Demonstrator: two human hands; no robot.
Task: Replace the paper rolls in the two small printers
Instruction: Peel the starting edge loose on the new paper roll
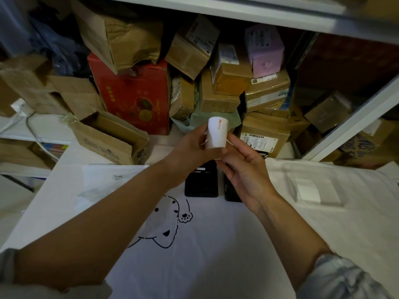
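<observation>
A white paper roll (216, 133) with small red print is held up in the air above the table. My left hand (190, 147) grips it from the left, fingers curled behind it. My right hand (241, 167) pinches its lower right edge with thumb and forefinger. Under the hands, two small black printers lie side by side on the white cloth: the left printer (201, 182) is mostly visible, the right printer (232, 190) is largely hidden by my right hand.
A white cloth with a black cartoon drawing (170, 225) covers the table. A clear plastic package holding white rolls (311, 190) lies to the right. Stacked cardboard parcels (224, 89), a red box (133, 93) and an open carton (112, 137) crowd the back. A shelf (237, 11) hangs overhead.
</observation>
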